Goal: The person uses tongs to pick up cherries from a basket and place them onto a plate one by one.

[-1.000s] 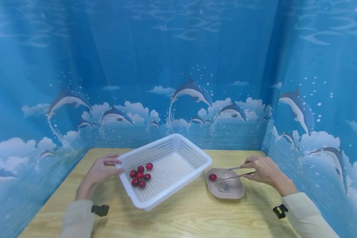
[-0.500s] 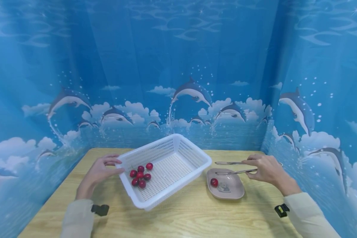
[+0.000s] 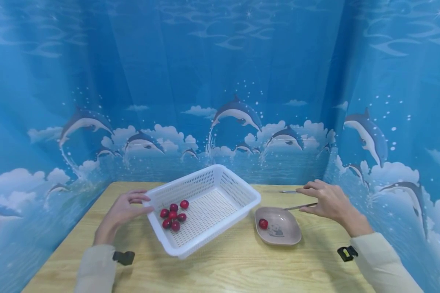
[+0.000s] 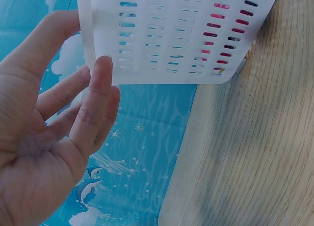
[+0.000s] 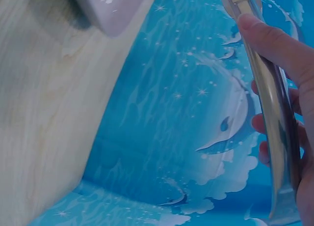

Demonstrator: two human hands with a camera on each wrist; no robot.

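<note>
Head view is looking forward and down over worktop (image 3: 220, 270); wrist views are looking from close by, left sharing basket (image 4: 167, 37), right sharing dish (image 5: 116, 9).

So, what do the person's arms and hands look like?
The left sleeve and right sleeve are pale cream. A small black gadget sits beside each; the right gadget shows a yellow mark. The fingers wear no gloves.

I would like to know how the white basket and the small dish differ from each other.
The white basket is much larger than the small dish. The basket is perforated; the dish looks solid, with a printed picture inside. Several cherries lie in the basket, while the dish holds a single cherry. Both are open at the top.
</note>
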